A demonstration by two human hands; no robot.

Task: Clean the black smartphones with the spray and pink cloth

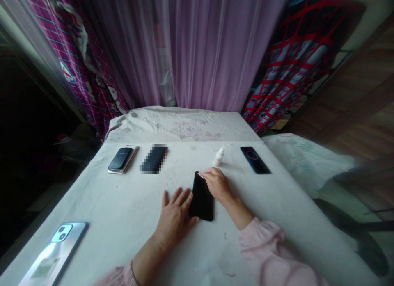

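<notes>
A black smartphone (202, 200) lies screen up on the white cloth-covered table. Along its left edge, my left hand (176, 212) rests flat with fingers spread, its thumb on the lower edge. My right hand (218, 183) is at the upper right of the phone, fingers closed and pressing a small pale pinkish-white cloth (201, 175) on the top of the screen. Just beyond this hand stands a small white spray bottle (219, 156).
A dark phone with a ring mark (255, 159) lies at right. Back left are a dark phone (121, 159) on a lighter one and a pixelated dark object (154, 159). A silver-blue phone (55, 255) lies front left. Purple curtains (203, 52) hang behind the table.
</notes>
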